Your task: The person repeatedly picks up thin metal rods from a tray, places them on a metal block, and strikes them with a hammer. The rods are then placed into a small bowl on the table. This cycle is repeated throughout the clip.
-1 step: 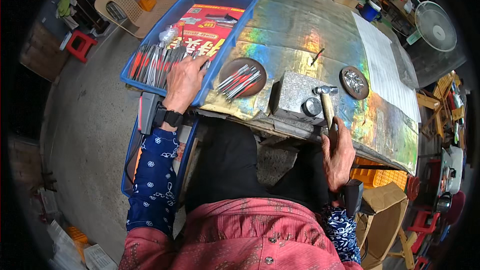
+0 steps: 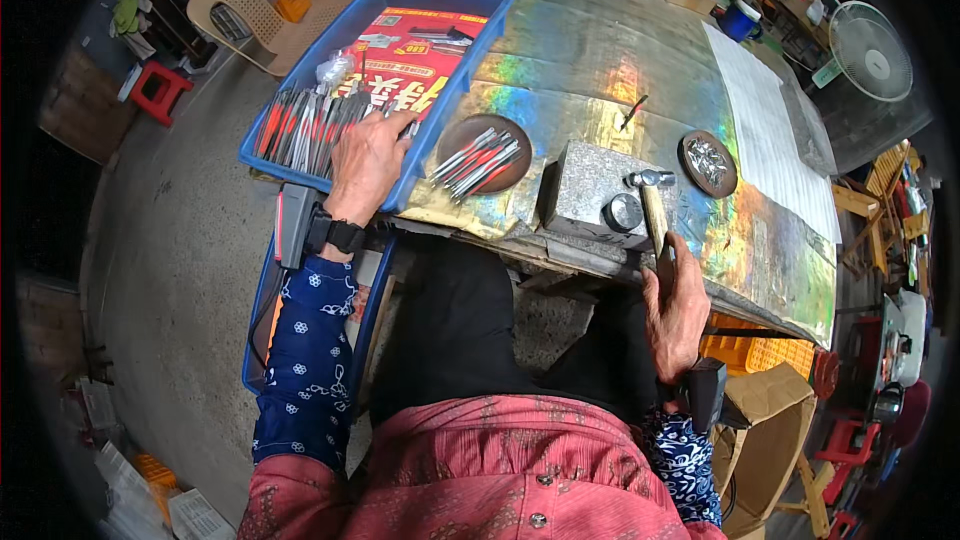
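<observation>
At the rods [image 2: 298, 132], the left hand [image 2: 366, 166], grip hidden, should pinch lightly. Apart, the right hand [image 2: 681, 308] clasps the hammer [image 2: 654, 208], best held still.

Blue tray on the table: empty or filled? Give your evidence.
The tray is partly filled: rods crowd its near end, beside the left hand; beyond, a red sheet shows.
</observation>
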The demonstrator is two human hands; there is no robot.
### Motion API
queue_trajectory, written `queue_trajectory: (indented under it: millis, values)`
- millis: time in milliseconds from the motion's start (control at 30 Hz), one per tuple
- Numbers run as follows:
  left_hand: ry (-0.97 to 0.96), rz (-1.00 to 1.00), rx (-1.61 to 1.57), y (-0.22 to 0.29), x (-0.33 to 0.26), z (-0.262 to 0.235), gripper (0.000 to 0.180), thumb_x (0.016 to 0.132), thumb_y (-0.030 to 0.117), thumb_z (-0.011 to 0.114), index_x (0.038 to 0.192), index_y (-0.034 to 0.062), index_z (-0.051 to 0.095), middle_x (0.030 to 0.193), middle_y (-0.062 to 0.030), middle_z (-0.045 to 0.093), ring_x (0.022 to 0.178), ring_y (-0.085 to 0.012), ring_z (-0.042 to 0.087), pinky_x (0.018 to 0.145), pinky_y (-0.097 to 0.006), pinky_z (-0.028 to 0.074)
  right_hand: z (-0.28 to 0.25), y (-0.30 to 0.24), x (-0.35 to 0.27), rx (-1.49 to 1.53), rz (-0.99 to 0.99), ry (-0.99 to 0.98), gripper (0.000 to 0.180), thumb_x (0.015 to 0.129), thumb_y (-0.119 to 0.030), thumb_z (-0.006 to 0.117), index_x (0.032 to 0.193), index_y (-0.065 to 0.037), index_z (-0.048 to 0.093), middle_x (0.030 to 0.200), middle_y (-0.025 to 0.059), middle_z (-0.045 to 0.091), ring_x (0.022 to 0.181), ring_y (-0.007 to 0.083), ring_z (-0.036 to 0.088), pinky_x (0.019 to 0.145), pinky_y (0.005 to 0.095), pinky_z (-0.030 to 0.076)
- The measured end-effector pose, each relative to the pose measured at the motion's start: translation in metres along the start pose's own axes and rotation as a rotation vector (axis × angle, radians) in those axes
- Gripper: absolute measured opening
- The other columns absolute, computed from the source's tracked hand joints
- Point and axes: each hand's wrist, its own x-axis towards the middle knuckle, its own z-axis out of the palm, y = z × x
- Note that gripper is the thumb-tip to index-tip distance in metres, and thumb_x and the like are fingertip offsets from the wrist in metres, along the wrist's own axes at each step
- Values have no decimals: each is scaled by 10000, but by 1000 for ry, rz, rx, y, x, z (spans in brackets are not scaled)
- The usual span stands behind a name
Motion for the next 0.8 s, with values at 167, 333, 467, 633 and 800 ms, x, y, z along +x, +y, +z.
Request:
queue_trajectory:
  millis: [167, 333, 467, 633, 800]
  values:
    - [137, 144, -132, -10, 1, 6, 315, 831, 54, 649, 1144, 81, 663, 934, -161, 669, 819, -317, 656, 714, -377, 512, -6, -2, 1, 3, 23, -26, 469, 883, -163, 653, 1313, -63, 494, 1026, 232, 599, 914, 422, 596, 768, 452, 489]
    - [105, -58, -293, -16, -9, 3, 326, 844, 7, 595, 1164, 73, 608, 756, -112, 654, 683, -190, 643, 657, -329, 505, -17, 11, 7, 84, 109, -11, 348, 897, -209, 657, 1183, -23, 590, 895, 187, 600, 773, 348, 626, 687, 431, 486]
    - [143, -84, -451, -22, -20, 2, 346, 860, 15, 608, 1199, 74, 577, 677, 2, 523, 622, -80, 490, 595, -256, 438, -24, 35, 14, 14, 129, 36, 260, 899, -205, 647, 1071, -11, 649, 840, 193, 608, 726, 356, 623, 664, 434, 480]
    - [24, -164, -422, -38, -23, -3, 190, 859, -6, 643, 1045, -8, 609, 705, 35, 499, 646, -41, 449, 585, -211, 391, -23, 78, 30, -153, 170, 107, 200, 886, -147, 635, 1027, -12, 674, 822, 163, 629, 707, 301, 610, 665, 382, 485]
    - [78, -267, -581, -30, -29, -15, 103, 902, 17, 645, 996, -21, 633, 779, 46, 566, 700, -23, 479, 627, -181, 409, -14, 108, 52, -303, 197, 69, 179, 864, -129, 632, 1014, -42, 675, 928, 179, 648, 809, 353, 645, 741, 429, 505]
